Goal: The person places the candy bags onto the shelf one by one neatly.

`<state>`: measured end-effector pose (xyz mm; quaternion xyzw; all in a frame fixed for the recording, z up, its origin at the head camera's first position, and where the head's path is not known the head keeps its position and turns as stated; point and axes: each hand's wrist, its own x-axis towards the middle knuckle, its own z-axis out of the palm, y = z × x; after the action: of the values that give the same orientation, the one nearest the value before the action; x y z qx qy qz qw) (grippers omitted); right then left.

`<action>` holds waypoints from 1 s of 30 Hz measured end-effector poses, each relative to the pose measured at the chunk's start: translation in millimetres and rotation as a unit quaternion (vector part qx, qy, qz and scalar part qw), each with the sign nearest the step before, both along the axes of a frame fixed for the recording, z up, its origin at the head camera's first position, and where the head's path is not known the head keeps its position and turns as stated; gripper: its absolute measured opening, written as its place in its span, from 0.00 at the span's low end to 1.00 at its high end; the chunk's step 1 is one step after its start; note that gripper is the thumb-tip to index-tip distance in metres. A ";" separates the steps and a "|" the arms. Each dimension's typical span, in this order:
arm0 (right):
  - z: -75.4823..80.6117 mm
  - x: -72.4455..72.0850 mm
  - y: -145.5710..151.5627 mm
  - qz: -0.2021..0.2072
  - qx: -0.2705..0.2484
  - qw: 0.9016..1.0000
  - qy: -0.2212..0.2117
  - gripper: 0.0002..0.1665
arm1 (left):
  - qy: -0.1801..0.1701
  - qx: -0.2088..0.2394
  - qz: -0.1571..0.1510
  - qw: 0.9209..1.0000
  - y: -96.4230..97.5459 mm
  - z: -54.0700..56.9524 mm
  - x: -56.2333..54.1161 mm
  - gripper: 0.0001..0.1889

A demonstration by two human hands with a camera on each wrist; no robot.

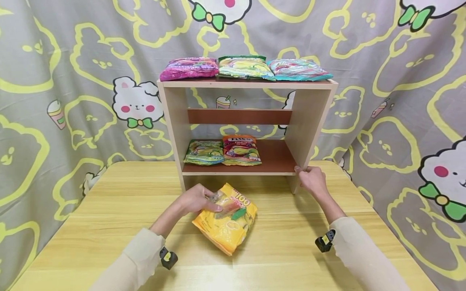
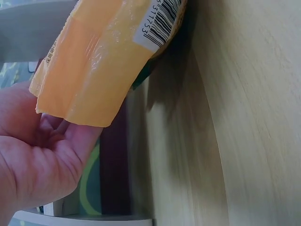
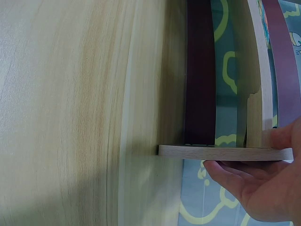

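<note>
A yellow candy bag [image 1: 223, 225] with a clear patch and green print is pinched in my left hand [image 1: 196, 199], tilted above the table in front of the shelf. In the left wrist view, the orange-yellow underside of the bag [image 2: 87, 70] and its barcode face the camera; the fingers [image 2: 84, 136] go behind it. My right hand [image 1: 312, 178] grips the lower front of the shelf's right side panel [image 1: 314, 121]. In the right wrist view, the thumb [image 3: 282, 137] lies inside the panel and the other fingers [image 3: 230, 176] lie outside.
Purple [image 1: 189, 68], green-yellow [image 1: 245, 67] and teal [image 1: 300, 70] candy bags lie on the shelf top. A green bag [image 1: 204, 152] and a red bag [image 1: 241, 150] lean on the lower board [image 1: 278, 159]. The shelf stands on a wooden table [image 1: 127, 202] before a patterned curtain [image 1: 91, 85].
</note>
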<state>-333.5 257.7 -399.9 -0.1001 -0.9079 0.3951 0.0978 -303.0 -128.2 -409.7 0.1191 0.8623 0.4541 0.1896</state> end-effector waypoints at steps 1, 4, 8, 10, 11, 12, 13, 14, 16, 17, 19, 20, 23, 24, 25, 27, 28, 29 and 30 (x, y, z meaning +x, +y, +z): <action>-0.1 -0.1 0.2 0.000 0.001 1.000 0.001 0.30 | 0.000 0.000 -0.001 1.000 0.3 0.0 0.1 0.19; -0.2 -0.3 0.7 0.000 0.004 1.000 0.002 0.30 | 0.002 0.001 -0.004 1.000 1.2 -0.1 0.8 0.20; -0.1 -0.5 1.1 0.002 0.001 1.000 0.000 0.31 | 0.016 -0.002 -0.014 1.000 3.0 0.7 1.7 0.11; -0.2 -0.6 1.3 0.002 0.000 1.000 -0.001 0.31 | 0.024 -0.002 -0.017 1.000 3.7 1.2 1.7 0.08; -0.3 -0.6 1.4 0.002 -0.001 1.000 -0.001 0.31 | 0.026 -0.001 -0.019 0.999 4.0 1.4 1.8 0.09; -0.3 -0.5 1.4 0.002 -0.002 1.000 -0.001 0.31 | 0.026 0.001 -0.019 0.999 4.2 1.4 1.8 0.09; -0.4 -0.6 1.5 0.002 -0.002 1.000 -0.001 0.32 | 0.024 0.004 -0.020 1.000 4.3 1.2 1.7 0.09; -0.4 -0.5 1.5 0.002 -0.003 1.000 -0.002 0.32 | 0.023 0.007 -0.019 1.000 4.4 1.1 1.6 0.10; -0.6 -0.9 1.6 0.002 -0.004 1.000 -0.002 0.32 | 0.019 0.011 -0.019 1.000 4.7 0.8 1.6 0.09; -0.5 -0.8 1.6 0.002 -0.005 1.000 -0.003 0.32 | 0.020 0.011 -0.019 1.000 5.0 0.9 1.7 0.09; -0.5 -0.8 1.6 0.002 -0.006 1.000 -0.003 0.32 | 0.023 0.011 -0.019 0.999 5.7 1.2 2.0 0.09; -0.4 -0.6 1.5 0.002 -0.006 1.000 -0.003 0.32 | 0.023 0.010 -0.018 1.000 6.2 1.6 2.2 0.09; -0.3 -0.3 1.4 0.001 -0.004 1.000 -0.002 0.32 | 0.027 0.011 -0.017 0.999 8.2 3.5 3.5 0.08; -0.4 -0.3 1.5 0.000 -0.003 1.000 -0.001 0.32 | 0.027 0.012 -0.016 0.999 8.9 4.2 3.8 0.08; -0.4 -0.3 1.4 0.000 -0.002 1.000 -0.001 0.32 | 0.025 0.013 -0.014 1.000 9.5 4.9 4.0 0.08; -0.5 -0.4 1.2 -0.001 -0.004 1.000 0.000 0.31 | 0.023 0.015 -0.013 1.000 10.7 6.1 4.6 0.07; -0.7 -0.4 1.1 -0.002 -0.004 1.000 0.000 0.31 | 0.023 0.016 -0.013 1.000 11.2 6.8 4.7 0.07; -0.8 -0.6 0.9 -0.002 -0.005 1.000 0.001 0.31 | 0.023 0.016 -0.013 1.000 11.6 7.3 4.5 0.07; -1.0 -0.7 0.7 -0.002 -0.006 1.000 0.002 0.30 | 0.024 0.016 -0.012 1.000 11.8 7.8 4.3 0.07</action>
<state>-334.1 258.4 -400.9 -0.1017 -0.9052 0.4002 0.1003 -298.7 -116.5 -401.9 0.1431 0.8578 0.4626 0.1723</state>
